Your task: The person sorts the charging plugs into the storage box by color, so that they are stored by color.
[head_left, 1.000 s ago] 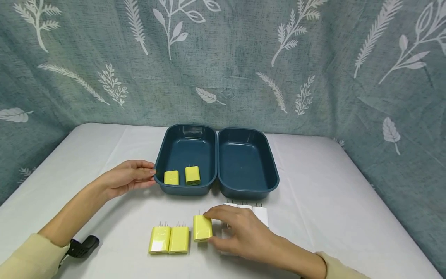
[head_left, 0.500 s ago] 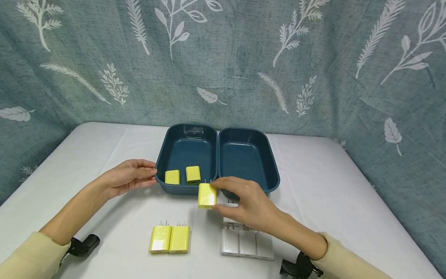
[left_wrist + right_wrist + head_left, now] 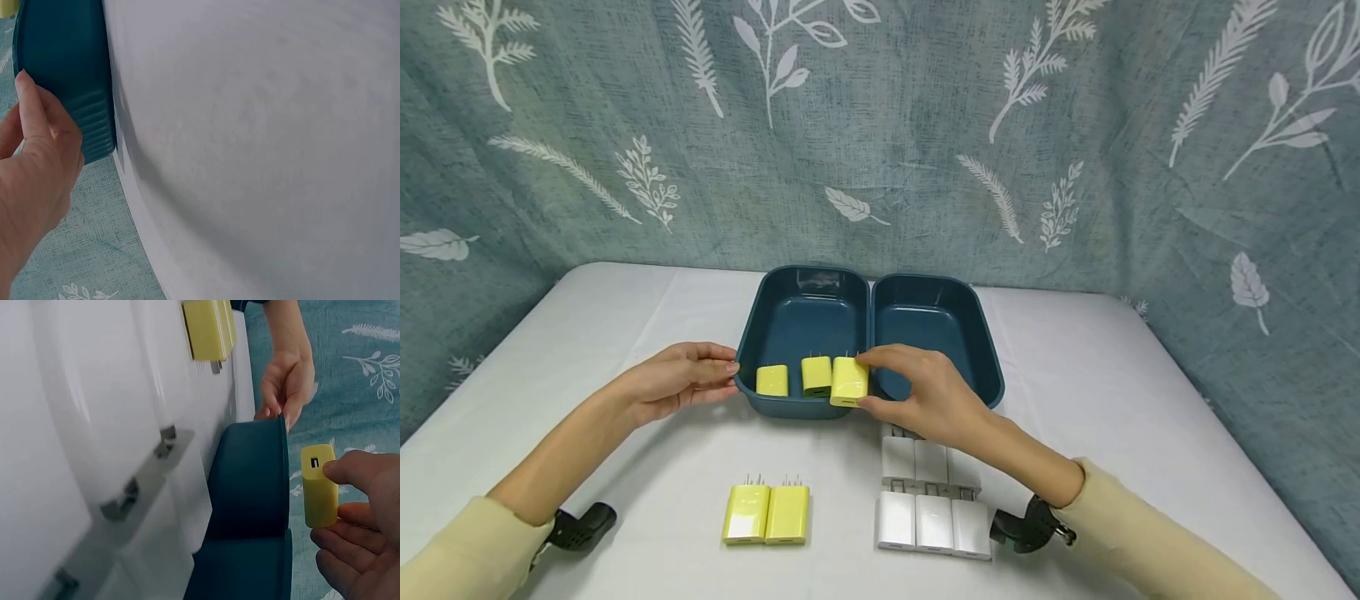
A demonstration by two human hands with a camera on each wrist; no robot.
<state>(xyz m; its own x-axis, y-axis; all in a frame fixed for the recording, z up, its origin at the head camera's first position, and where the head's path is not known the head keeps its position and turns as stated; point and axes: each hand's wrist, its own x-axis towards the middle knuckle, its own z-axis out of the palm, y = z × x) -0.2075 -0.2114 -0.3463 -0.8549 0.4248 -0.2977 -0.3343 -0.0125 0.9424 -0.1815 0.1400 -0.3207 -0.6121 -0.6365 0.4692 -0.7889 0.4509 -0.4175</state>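
My right hand (image 3: 928,396) pinches a yellow wall charger (image 3: 850,383) between thumb and fingers, prongs away from me, over the front right corner of the left dark blue tray (image 3: 805,408). In the right wrist view, the same yellow charger (image 3: 320,494) shows its port beside the thumb. On that tray's left side, my left hand (image 3: 681,383) grips the rim near the front corner. Two yellow chargers, one at the left (image 3: 772,381) and one in the middle (image 3: 816,375), lie inside. Two more yellow chargers (image 3: 767,514) lie side by side on the table.
A second dark blue tray (image 3: 925,312) stands against the first on its right, with nothing visible inside. Several white chargers (image 3: 934,523) lie in rows before it, partly under my right forearm. A leaf-patterned curtain (image 3: 880,150) hangs behind the white table (image 3: 1097,433).
My right hand has lifted the yellow charger off the table and carried it forward to the left tray, uncovering the white chargers. My left hand has stayed at the tray's edge.
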